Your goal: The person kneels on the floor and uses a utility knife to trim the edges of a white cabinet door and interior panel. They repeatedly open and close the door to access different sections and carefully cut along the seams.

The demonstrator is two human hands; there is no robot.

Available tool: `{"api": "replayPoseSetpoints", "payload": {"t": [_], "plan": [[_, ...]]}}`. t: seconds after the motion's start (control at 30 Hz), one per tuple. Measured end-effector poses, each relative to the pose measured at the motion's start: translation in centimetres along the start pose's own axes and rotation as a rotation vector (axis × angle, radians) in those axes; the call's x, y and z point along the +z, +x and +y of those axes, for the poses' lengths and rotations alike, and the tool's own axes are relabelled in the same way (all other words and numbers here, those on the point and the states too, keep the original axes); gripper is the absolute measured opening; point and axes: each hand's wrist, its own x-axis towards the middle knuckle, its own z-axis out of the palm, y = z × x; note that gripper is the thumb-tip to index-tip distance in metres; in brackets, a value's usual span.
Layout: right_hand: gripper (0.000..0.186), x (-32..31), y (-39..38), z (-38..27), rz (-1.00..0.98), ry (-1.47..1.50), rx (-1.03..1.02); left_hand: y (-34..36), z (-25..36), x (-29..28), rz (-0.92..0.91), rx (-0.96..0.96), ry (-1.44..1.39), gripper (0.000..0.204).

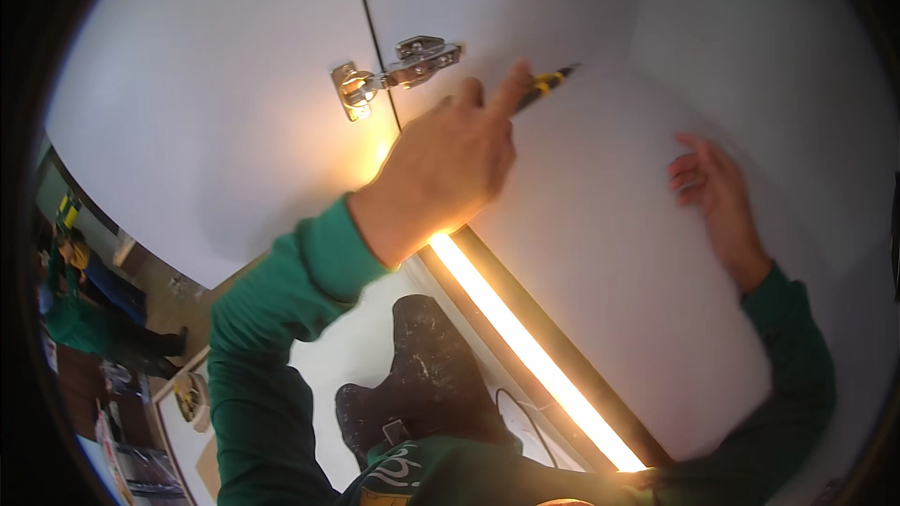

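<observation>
My left hand reaches up across the white cabinet panel, its fingers closed round a slim black-and-yellow pen-like tool with a dark pointed tip. That tip points up and right, close to the panel; whether it touches cannot be seen. Just above and left of this hand, a metal cabinet hinge bridges the dark gap between the panel and a white door. Farther right, my right hand is raised in front of the white surface, fingers loosely bent and partly apart, with no object visible in it.
A glowing light strip in a dark channel runs diagonally below my left hand. A thin dark cable curves beside it. At the lower left, another person in green is by a wooden-edged surface.
</observation>
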Motion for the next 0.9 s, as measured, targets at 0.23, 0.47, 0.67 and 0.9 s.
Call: {"api": "replayPoseSetpoints", "payload": {"t": [0.23,0.47,0.67,0.9], "plan": [[0.050,8.5,-1.5,-2.4,-0.172,0.454,0.070,-0.5,7.4,7.0,0.074,0.084,-0.172,0.066],[0.040,6.1,2.5,-3.2,0.033,0.396,0.052,-1.9,5.1,7.4,0.040,0.211,-0.418,0.064],[0.030,1.8,8.7,-2.7,-0.010,-0.610,-0.320,-3.5,0.8,5.9,-0.145,0.249,-0.548,0.063],[0.025,7.0,14.6,2.4,-0.263,-1.025,-0.714,-4.8,0.4,6.6,-0.089,0.291,-0.507,0.072]]}}
